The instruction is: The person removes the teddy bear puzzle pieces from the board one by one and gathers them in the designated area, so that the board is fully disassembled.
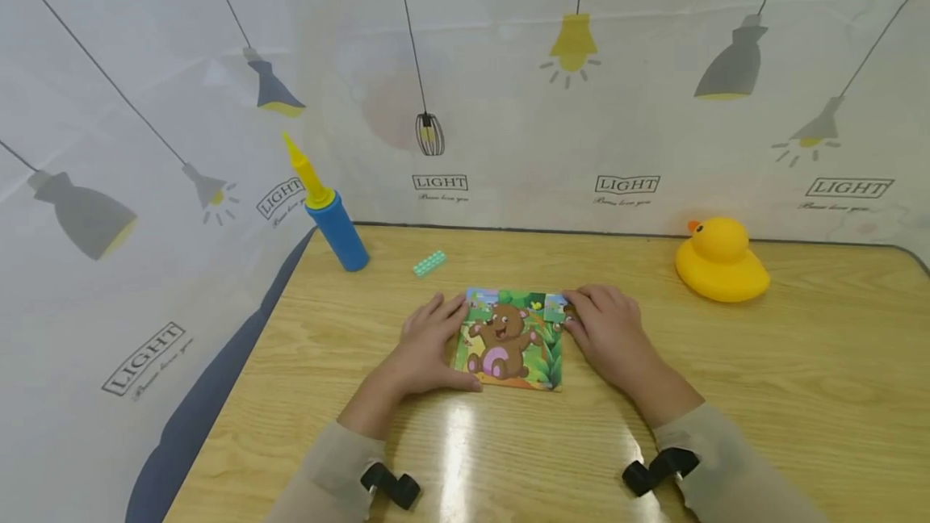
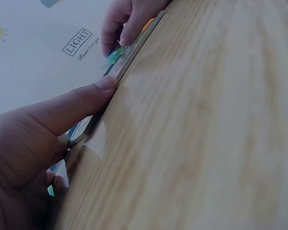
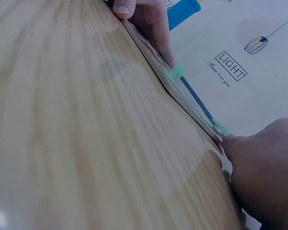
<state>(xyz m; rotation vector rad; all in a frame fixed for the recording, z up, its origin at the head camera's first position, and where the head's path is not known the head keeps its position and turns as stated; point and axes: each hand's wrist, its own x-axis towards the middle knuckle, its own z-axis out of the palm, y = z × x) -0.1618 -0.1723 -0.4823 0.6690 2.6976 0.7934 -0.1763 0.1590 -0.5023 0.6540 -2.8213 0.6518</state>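
Note:
A square picture puzzle (image 1: 501, 341) of a brown bear lies on the wooden table between both hands. My left hand (image 1: 429, 345) holds it by the left side, with its thumb (image 2: 103, 84) along the near edge and its fingers at the upper left. At the upper right corner, my right hand (image 1: 606, 329) pinches a small blue-green puzzle piece (image 1: 555, 307), which sits slightly askew against the picture around it. In the right wrist view, the right thumb (image 3: 233, 143) meets the puzzle's corner; the other right fingers are mostly hidden there.
Behind the puzzle lies a mint studded toy brick (image 1: 429, 263). A blue hand pump (image 1: 341, 234) with a yellow nozzle stands at the table's back left corner. The yellow rubber duck (image 1: 722, 261) sits at the back right. A lamp-print curtain (image 1: 508, 144) hangs along the table's far edge.

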